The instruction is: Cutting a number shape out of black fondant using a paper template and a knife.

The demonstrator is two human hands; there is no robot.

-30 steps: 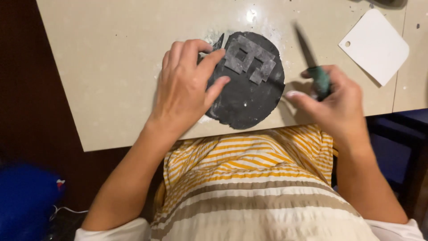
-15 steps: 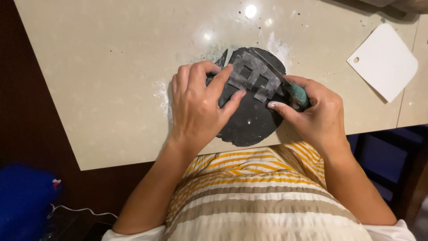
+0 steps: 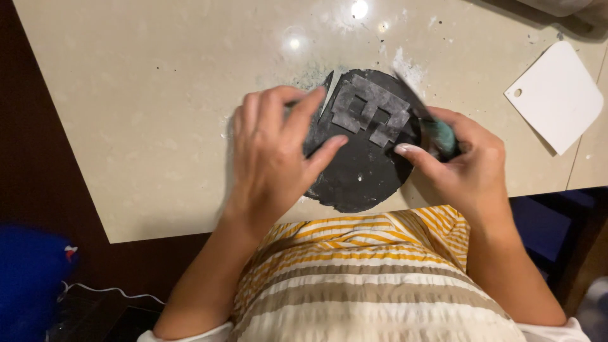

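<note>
L hand (image 3: 275, 155) lay flat, fingers spread, on the black disc (image 3: 361, 171) w/ grey squares (image 3: 370, 111). R hand (image 3: 465, 168) gripped a teal-handled tool (image 3: 437, 133), prob. a knife; blade blurred. White scraper (image 3: 554, 95) sat well apart.

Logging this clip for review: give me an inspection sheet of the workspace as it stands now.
Surface: pale stone-look table, dusted with white powder and dark specks near the disc.
Job's things: flat black disc at the table's near edge, with grey rectangular pieces laid on its far part.
Clutter: white scraper, apart to the right.
Grippers: left hand rests on the disc's left side, fingers spread; right hand grips a green-handled tool, its blurred blade over the disc.
Cables: a thin white cord on the floor, lower left.
Surroundings: dark floor, blurred blue object, the person's striped top.
</note>
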